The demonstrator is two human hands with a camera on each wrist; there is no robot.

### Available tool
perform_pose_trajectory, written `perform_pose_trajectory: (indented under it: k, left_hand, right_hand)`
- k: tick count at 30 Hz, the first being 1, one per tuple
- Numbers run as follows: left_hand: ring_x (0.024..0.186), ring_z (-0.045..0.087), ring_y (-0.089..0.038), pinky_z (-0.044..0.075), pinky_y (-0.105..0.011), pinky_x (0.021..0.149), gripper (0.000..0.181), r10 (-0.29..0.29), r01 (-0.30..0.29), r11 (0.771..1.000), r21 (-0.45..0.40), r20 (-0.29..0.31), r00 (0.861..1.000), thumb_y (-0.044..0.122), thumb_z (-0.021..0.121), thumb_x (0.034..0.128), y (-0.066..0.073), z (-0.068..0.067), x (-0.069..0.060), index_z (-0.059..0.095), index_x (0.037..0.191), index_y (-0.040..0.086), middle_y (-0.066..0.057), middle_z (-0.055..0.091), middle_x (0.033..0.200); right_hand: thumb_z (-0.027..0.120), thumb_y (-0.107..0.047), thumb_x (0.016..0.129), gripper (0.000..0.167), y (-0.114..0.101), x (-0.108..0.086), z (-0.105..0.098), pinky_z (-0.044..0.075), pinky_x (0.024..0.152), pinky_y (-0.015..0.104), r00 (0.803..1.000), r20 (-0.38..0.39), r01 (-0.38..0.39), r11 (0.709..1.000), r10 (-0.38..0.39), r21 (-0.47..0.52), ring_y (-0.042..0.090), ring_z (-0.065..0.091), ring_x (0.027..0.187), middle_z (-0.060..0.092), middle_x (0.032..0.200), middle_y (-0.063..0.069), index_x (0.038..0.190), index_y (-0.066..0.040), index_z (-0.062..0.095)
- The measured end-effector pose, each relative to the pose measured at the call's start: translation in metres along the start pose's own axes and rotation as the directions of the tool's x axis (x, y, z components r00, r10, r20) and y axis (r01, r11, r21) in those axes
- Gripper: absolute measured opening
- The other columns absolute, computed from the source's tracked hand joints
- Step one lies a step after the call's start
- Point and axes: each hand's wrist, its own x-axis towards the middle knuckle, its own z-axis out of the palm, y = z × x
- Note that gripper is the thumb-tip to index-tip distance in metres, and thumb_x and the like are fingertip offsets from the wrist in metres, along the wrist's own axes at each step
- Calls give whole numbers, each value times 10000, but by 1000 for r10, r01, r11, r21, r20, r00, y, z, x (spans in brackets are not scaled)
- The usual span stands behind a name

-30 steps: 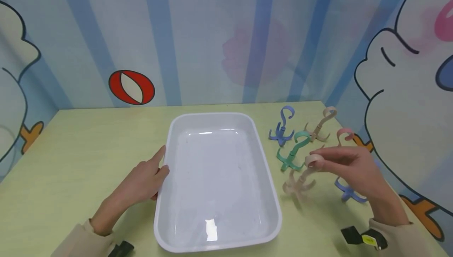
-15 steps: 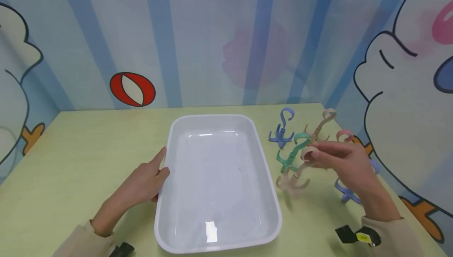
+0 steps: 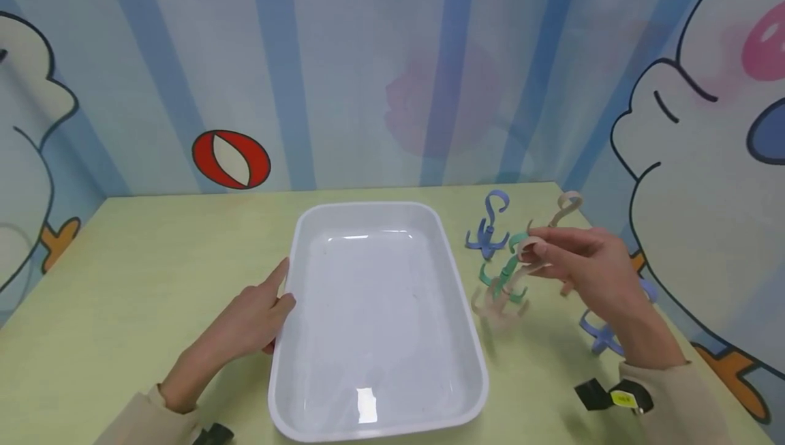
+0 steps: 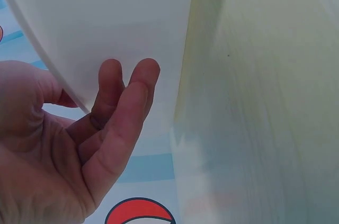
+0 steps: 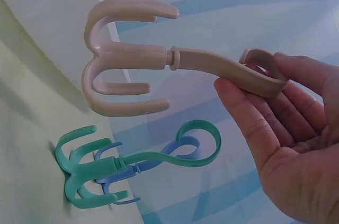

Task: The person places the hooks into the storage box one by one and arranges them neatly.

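My right hand (image 3: 589,268) pinches the curled top of a beige four-pronged hanging hook (image 5: 132,56), lifted with its prongs downward. In the head view it overlaps a green hook (image 3: 504,274) standing behind it. Between thumb and fingers, my left hand (image 3: 248,315) grips the left rim of a white rectangular tray (image 3: 380,322); in the left wrist view, fingertips (image 4: 145,69) lie against its outer wall. A blue hook (image 3: 487,237) stands beyond the green one. Behind the right hand, a second beige hook (image 3: 569,205) and a pinkish piece (image 3: 567,288) are mostly hidden.
Another blue hook (image 3: 604,339) stands at the table's right side, partly covered by the right wrist. The pale green table (image 3: 196,254) meets a striped blue cartoon backdrop (image 3: 368,90) at its back and sides.
My right hand has moved left and slightly away from me with the beige hook, which now overlaps the green hook in the head view. The left hand keeps its grip on the tray.
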Motion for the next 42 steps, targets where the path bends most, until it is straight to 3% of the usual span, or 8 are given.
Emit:
perform_pose_trajectory:
  k: [2,10,15,27,36,42]
  left_hand:
    - [593,679,-185,601,-355,527,717,4,-4,1000,-4,-1,1000,186,392,1077,0,0,0,66,1700,47,-128,706,930]
    - [589,684,-196,600,-353,527,720,8,-8,1000,-21,3,1000,182,392,1072,2,-1,-1,67,1701,55,-125,711,901]
    - [593,685,-196,603,-353,526,719,7,-7,1000,-25,1,1000,177,396,1070,3,-2,-2,73,1702,56,-128,709,908]
    - [573,664,-191,589,-373,501,726,8,-8,1000,-3,-10,1000,184,408,1067,1,0,1,77,1705,84,-126,730,954]
    - [561,655,-196,586,-368,508,736,-6,6,1000,7,-5,1000,183,423,1065,2,0,0,76,1707,88,-142,737,988]
    - [549,657,-191,586,-356,514,763,-16,16,999,30,-3,1000,188,453,1052,1,-1,-1,76,1706,76,-110,718,893]
  right_hand:
    - [674,-279,1039,412,-2,2,1,654,843,300,1000,7,-5,999,4,43,95,788,993,808,1098,-68,1372,-36,687]
    - [685,-314,1030,452,-8,9,1,638,890,270,998,30,-57,996,55,72,118,793,999,806,1109,-82,1412,-73,664]
    - [681,-321,1033,429,-16,13,-1,624,869,211,998,32,-53,998,52,45,123,802,957,807,1087,-118,1402,-104,676]
    - [696,-314,1023,460,-36,22,6,651,863,312,999,46,9,999,-11,42,133,801,973,814,1092,-58,1388,-35,674]
    - [712,-247,1014,362,-43,30,20,655,873,342,996,85,20,988,-33,151,141,792,1016,809,1109,-36,1330,-71,722]
    - [709,-175,1013,309,-45,38,31,661,838,349,991,116,43,973,-70,226,161,802,974,816,1074,-18,1293,-45,733]
